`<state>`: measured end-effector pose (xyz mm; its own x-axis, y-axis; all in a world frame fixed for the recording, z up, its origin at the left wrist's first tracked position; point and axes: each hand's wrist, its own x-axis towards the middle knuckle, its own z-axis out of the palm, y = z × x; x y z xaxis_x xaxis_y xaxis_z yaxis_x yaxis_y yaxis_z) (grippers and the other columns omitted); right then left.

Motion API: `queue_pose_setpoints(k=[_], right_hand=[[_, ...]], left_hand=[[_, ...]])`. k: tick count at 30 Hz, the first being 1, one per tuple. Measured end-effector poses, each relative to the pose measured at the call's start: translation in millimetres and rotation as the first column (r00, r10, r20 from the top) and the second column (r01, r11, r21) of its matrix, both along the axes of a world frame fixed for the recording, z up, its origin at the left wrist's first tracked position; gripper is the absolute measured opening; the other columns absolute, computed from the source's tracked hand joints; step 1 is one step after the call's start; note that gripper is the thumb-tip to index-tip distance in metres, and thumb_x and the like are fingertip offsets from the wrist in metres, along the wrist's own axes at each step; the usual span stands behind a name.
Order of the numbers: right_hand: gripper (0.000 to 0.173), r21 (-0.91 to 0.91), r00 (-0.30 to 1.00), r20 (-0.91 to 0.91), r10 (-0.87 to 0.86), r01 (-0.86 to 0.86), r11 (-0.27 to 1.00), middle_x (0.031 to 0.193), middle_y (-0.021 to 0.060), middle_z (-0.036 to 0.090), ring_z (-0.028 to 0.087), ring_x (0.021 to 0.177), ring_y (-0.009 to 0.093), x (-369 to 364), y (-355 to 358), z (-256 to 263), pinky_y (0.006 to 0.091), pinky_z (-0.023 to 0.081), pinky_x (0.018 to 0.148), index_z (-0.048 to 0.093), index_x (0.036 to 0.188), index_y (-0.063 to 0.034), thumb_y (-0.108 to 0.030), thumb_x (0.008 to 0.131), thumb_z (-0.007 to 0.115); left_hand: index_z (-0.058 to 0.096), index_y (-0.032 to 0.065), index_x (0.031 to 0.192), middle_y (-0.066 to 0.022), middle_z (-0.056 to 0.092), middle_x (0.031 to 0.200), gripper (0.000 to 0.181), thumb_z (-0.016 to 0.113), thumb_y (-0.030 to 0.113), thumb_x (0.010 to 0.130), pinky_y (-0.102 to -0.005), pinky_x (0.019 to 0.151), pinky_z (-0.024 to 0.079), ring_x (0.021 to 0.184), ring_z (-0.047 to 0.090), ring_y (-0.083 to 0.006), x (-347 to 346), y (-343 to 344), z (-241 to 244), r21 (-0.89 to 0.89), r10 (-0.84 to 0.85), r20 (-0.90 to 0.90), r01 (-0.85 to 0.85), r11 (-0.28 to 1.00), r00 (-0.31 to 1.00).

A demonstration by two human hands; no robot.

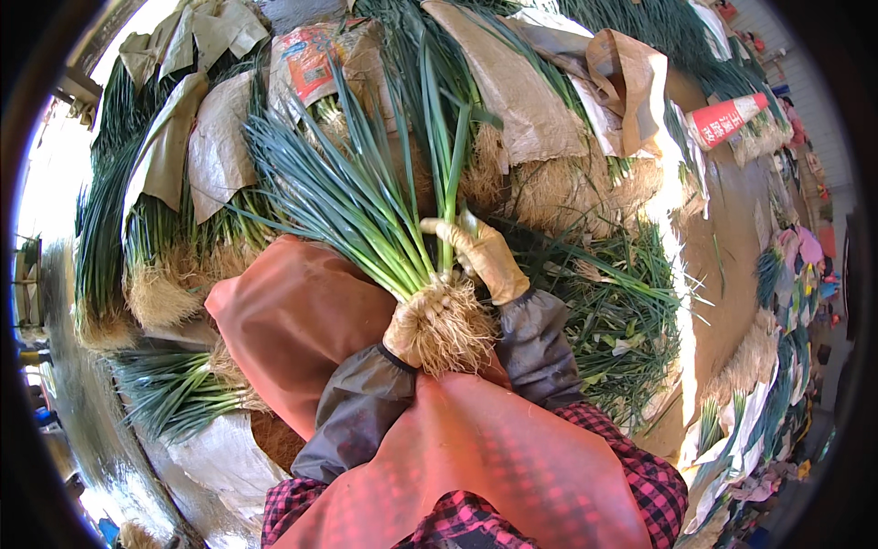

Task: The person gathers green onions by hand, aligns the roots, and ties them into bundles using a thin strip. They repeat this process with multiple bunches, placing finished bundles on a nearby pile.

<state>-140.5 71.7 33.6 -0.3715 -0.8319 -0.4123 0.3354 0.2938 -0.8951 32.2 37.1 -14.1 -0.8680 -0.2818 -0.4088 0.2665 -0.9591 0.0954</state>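
My left hand [403, 335], in a pale soiled glove, grips a bunch of green onions [384, 233] around its white base. The leaves fan out away from me, and a tangle of tan roots [453, 333] hangs over my lap. My right hand [488, 259], gloved too, has its fingers curled around an upright green onion stalk [447, 237] at the right side of the bunch. Part of that hand's grip is hidden. An orange-red apron [473, 439] covers my lap beneath both hands.
Trimmed leaves [610, 322] are heaped to my right. Rooted green onion bundles [161, 295] stand ahead and to the left, some under woven sacks [223, 144]. A smaller bundle [185, 391] lies at my left. A red-and-white traffic cone [727, 121] lies tilted at the far right; people are beyond it.
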Motion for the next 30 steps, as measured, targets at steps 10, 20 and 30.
queue_pose_setpoints(k=[10, 20, 30], right_hand=[[0.02, -0.07, 0.712, -0.629, -0.313, 0.349, 0.935, 0.077, -0.0001, 0.065, 0.058, 0.064, 0.012, -17.9, -33.6, -69.9, 0.0282, 0.046, 0.056, 0.064, 0.092, -0.0097, -0.028, 0.089, 0.072], [0.055, -0.292, 0.656, 0.192, -0.73, 0.748, 0.595, 0.093, 0.007, 0.066, 0.058, 0.07, 0.008, -74.3, -6.4, -56.7, 0.0237, 0.055, 0.057, 0.059, 0.119, -0.0012, -0.045, 0.087, 0.069], [0.063, 0.062, 0.935, -0.355, -0.017, 0.041, 0.997, 0.073, 0.0082, 0.064, 0.06, 0.064, 0.02, 4.2, -12.8, -85.9, 0.0346, 0.05, 0.063, 0.068, 0.084, -0.0036, -0.064, 0.091, 0.051]], left_hand=[[0.06, -0.0055, 0.109, -0.006, 0.061, 0.078, 0.027, 0.066, 0.009, 0.087, -0.0245, 0.064, 0.051, 0.069, 0.058, -0.013, -4.9, 7.9, -5.2, -0.255, 0.079, 0.26, -0.01, 0.967, 0.962], [0.056, -0.0057, 0.115, -0.0055, 0.06, 0.088, 0.034, 0.063, 0.002, 0.083, -0.0259, 0.071, 0.053, 0.075, 0.058, -0.0138, -2.5, -0.5, 3.2, -0.143, 0.057, 0.172, -0.032, 0.989, 0.983], [0.058, -0.0087, 0.114, -0.0087, 0.062, 0.086, 0.032, 0.059, 0.0, 0.084, -0.0253, 0.074, 0.051, 0.077, 0.058, -0.0149, 3.6, 0.3, -2.5, -0.033, -0.062, 0.116, 0.066, 0.997, 0.991]])
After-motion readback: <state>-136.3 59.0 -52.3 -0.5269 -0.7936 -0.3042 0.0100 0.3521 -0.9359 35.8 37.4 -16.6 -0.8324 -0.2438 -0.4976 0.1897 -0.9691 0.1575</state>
